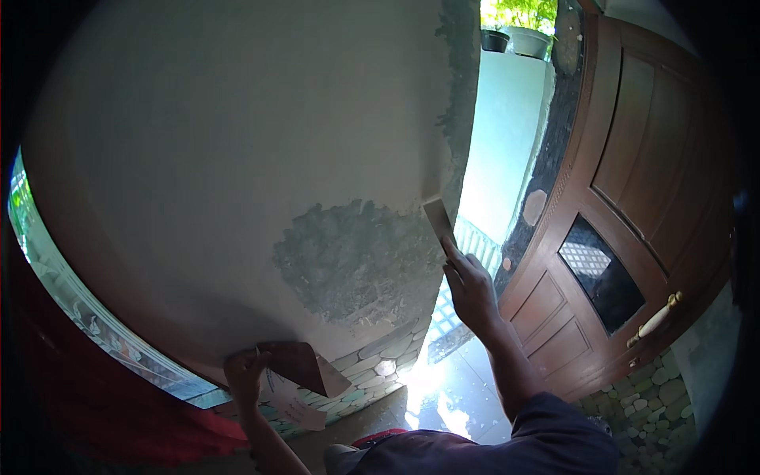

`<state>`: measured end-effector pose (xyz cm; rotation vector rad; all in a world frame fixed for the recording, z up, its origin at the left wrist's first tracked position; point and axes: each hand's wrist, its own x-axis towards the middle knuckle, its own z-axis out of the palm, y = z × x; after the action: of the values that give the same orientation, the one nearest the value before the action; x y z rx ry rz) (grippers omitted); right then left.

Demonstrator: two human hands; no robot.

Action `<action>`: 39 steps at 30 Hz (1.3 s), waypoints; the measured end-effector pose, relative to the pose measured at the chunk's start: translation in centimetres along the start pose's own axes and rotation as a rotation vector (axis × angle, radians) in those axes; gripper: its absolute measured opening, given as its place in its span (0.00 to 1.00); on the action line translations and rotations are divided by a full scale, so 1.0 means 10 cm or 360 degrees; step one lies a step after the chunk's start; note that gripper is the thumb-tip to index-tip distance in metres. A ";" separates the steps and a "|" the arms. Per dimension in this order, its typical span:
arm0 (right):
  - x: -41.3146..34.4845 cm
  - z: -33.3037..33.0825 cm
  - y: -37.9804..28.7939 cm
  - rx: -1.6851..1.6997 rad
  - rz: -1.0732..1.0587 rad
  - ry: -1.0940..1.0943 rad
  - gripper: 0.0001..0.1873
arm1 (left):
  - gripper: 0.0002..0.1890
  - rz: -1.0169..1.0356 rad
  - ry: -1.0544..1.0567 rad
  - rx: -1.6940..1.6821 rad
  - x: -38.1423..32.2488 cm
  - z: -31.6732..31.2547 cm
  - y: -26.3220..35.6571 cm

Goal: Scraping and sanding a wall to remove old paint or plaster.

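A light wall fills the space before me, with a large rough grey patch low on it and more grey along its right edge. My right hand grips a flat, pale, blade-like tool, whose far end meets or nearly meets the wall beside the patch, near the doorway edge. At the lower left, my left hand pinches curled sheets of what looks like sandpaper, brown on one face, pale with printing on the other. Whether the sheets touch the wall cannot be told.
A brown wooden door with a handle stands at the right, beside a bright doorway. Stone-patterned cladding runs along the wall's foot above floor tiles. Red fabric hangs at lower left. Potted plants stand outside.
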<state>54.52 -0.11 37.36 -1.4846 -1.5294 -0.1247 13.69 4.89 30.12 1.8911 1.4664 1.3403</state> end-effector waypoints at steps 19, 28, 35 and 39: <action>-0.32 0.08 -0.25 0.0085 -0.0100 -0.0053 0.24 | 0.15 0.0012 -0.0061 0.0003 -0.03 -0.09 -0.12; -0.07 0.23 -0.36 0.0173 -0.0051 0.0037 0.25 | 0.20 0.0074 -0.0033 -0.0037 -0.03 -0.05 -0.03; -0.35 0.23 -0.30 0.0472 -0.0019 -0.0029 0.25 | 0.17 0.0067 -0.0007 -0.0022 -0.04 -0.09 -0.11; -0.37 0.28 -0.27 0.0600 0.0036 0.0009 0.25 | 0.16 0.0083 -0.0034 -0.0015 -0.03 -0.10 0.03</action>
<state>49.99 -1.65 34.82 -1.1985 -1.4379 0.1655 12.98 4.25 30.65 1.9445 1.4072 1.3433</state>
